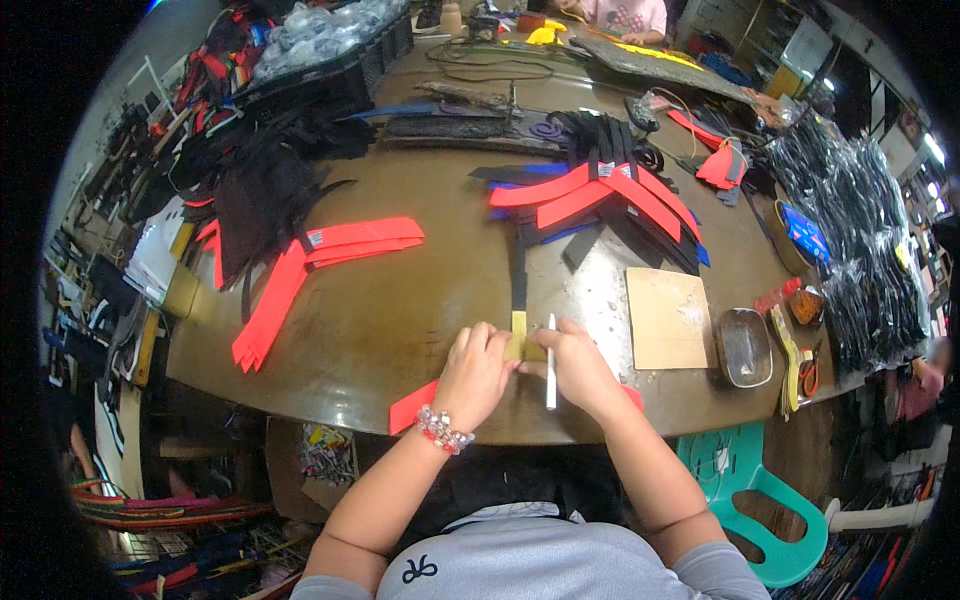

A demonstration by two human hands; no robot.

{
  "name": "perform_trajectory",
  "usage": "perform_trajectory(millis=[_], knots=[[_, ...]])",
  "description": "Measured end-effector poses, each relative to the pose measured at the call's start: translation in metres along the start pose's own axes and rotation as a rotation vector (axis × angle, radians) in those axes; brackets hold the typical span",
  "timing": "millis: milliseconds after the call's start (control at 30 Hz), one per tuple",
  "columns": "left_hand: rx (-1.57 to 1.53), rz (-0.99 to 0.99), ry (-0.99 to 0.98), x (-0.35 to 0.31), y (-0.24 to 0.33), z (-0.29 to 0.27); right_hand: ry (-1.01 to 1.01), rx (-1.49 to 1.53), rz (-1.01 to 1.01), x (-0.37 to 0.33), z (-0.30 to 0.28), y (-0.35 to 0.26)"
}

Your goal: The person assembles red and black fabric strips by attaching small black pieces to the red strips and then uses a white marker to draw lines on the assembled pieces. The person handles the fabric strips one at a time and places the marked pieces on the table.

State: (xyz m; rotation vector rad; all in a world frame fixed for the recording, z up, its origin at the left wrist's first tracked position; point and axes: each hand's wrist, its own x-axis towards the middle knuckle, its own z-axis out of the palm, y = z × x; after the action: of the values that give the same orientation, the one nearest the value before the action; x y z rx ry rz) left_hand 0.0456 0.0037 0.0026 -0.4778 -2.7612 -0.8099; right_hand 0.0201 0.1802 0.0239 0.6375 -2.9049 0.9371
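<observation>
At the near edge of the table, my left hand point(474, 368), with a beaded bracelet at the wrist, has its fingertips pressed together on a small yellowish piece point(518, 324). This piece lies over the near end of a black strap point(519, 275). Close on the right, my right hand point(578, 368) is closed around a white pen-like stick point(551, 375), held nearly upright, with fingertips by the same piece. A red-orange strip point(408, 407) sticks out beneath my left hand, and a bit of red-orange shows beside my right wrist. My fingers hide the middle of the work.
Red-orange and black straps lie in piles at left point(275, 300) and far centre point(600, 190). Rightward are a tan board point(667, 320), a small dish point(743, 348), orange-handled scissors point(809, 375) and plastic-wrapped black goods point(850, 230). A green chair point(770, 530) stands below. Another person point(630, 15) sits opposite.
</observation>
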Motion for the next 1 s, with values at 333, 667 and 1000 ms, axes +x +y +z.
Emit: perform_trajectory(millis=[333,667,1000], knots=[[0.162,-0.094,-0.158,0.036,-0.004,-0.010,0.105,-0.111,-0.100,-0.002,0.025,0.002],[-0.017,-0.190,0.151,0.055,-0.030,0.016,0.140,0.754,0.102,0.067,0.004,0.040],[0.016,-0.175,0.090,0.056,-0.027,0.014,0.089,0.438,0.149,0.068,0.018,0.061]])
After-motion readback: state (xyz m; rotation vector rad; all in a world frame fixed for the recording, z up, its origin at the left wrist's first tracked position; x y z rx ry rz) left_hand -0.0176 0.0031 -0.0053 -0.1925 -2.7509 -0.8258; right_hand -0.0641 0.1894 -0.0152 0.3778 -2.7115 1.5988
